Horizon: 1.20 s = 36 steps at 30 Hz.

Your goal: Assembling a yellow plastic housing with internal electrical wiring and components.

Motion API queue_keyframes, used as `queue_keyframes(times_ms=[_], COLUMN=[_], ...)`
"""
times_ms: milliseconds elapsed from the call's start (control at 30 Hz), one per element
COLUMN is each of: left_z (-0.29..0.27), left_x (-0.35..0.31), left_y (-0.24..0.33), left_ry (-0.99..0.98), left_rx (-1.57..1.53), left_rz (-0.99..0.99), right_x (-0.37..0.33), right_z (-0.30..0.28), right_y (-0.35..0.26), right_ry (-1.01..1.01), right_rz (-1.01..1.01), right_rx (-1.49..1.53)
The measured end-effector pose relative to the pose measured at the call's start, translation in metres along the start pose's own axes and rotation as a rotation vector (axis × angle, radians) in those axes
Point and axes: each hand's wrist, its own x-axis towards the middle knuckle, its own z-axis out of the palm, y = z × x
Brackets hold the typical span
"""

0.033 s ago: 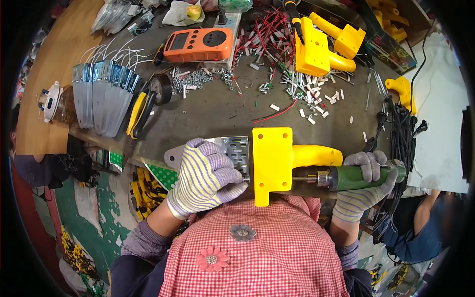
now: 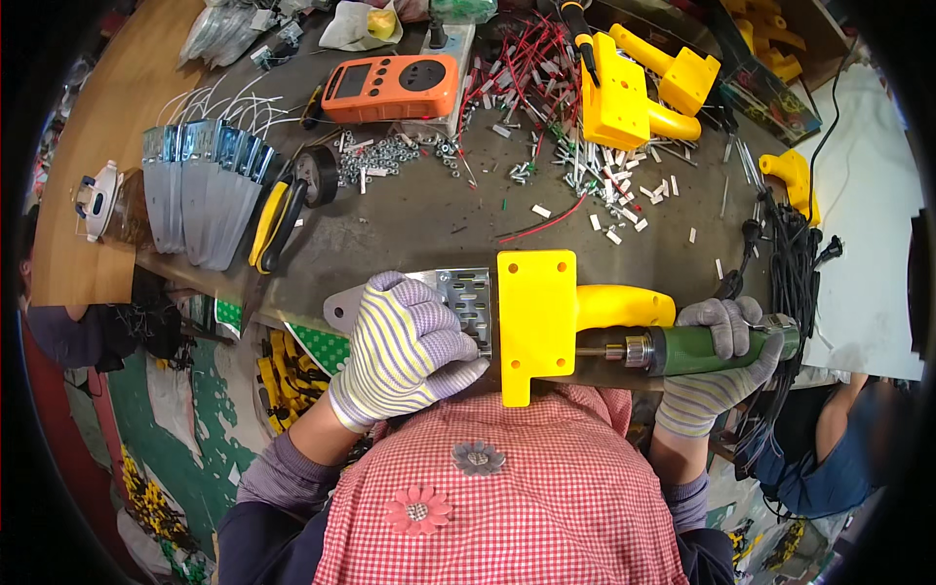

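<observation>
My left hand (image 2: pixel 405 351), in a striped knit glove, is closed around a perforated metal bracket (image 2: pixel 471 300). A flat grey plate (image 2: pixel 341 310) with a hole at its end sticks out left of the fist. Against the bracket's right end stands a yellow plastic housing (image 2: pixel 536 322), its handle (image 2: pixel 629 306) pointing right. My right hand (image 2: pixel 726 361), gloved too, grips a green electric screwdriver (image 2: pixel 687 351). The screwdriver's shaft (image 2: pixel 595 352) runs left below the handle and meets the housing; its tip is hidden. What lies under my left fingertips cannot be seen.
Beyond my hands lie loose nuts (image 2: pixel 385 156), white connectors with red wires (image 2: pixel 526 73), an orange meter (image 2: pixel 390 88) and more yellow housings (image 2: pixel 619 102). Yellow-handled pliers (image 2: pixel 273 224) and grey plates with wires (image 2: pixel 205 200) sit left. Black cables (image 2: pixel 795 263) hang at right.
</observation>
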Motion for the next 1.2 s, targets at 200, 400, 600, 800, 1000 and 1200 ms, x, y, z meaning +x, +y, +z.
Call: queue_keyframes(times_ms=[200,400,600,800,1000,1200], left_z=[0.003,0.004,-0.001,0.003,0.004,0.004], left_x=[0.000,0.000,-0.004,-0.002,0.002,0.010], left_y=[-0.002,-0.002,-0.004,-0.003,-0.004,-0.007], left_ry=[0.001,-0.013,-0.034,0.000,-0.093,-0.084], left_rx=[-0.027,-0.032,-0.009,-0.041,0.051,0.030], left_rz=[0.045,0.002,0.042,0.069,0.215,0.324], right_x=[0.000,0.000,0.001,0.002,-0.001,0.000], right_z=[0.003,0.002,0.002,0.000,0.002,0.002], right_y=[0.001,0.000,0.002,0.000,0.005,0.006], right_ry=[0.054,0.076,0.047,0.010,0.030,-0.003], right_rz=[-0.015,-0.023,-0.014,-0.003,-0.020,-0.015], right_rx=[-0.002,-0.032,-0.008,-0.023,-0.010,0.035])
